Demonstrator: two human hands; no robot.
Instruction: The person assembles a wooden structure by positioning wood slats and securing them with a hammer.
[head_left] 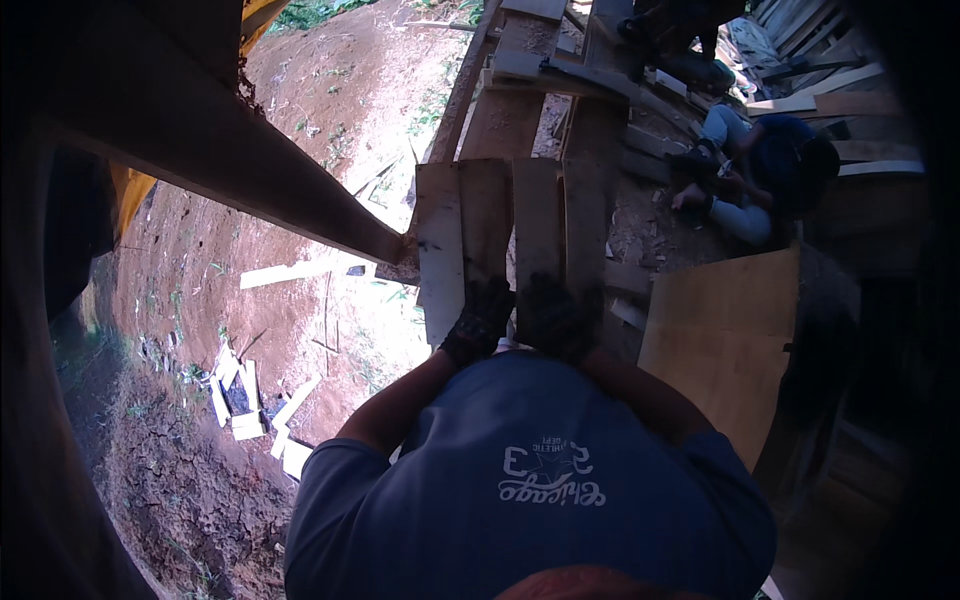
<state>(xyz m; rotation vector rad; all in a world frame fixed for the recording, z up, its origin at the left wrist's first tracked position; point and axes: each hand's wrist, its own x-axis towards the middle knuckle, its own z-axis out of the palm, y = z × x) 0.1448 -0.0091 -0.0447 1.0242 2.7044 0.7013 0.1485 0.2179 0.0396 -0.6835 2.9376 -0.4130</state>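
Observation:
Several wooden planks (538, 215) lie side by side in front of my body, with narrow gaps between them. Near their close end, my left hand (483, 320), in a dark glove, rests on the planks with its fingers stretched forward. Beside it my right hand (556, 318), also in a dark glove, lies on the planks to the right of a gap. Its fingers point away from me and look extended, though deep shade blurs them. Whether either thumb goes under the planks is hidden.
A thick beam (270, 175) slants in from the upper left. At right stands a plywood panel (715, 335). Another person (770, 170) sits low beyond it, near stacked boards (865, 105). Bare earth with scattered light wood offcuts (247, 425) lies below on the left.

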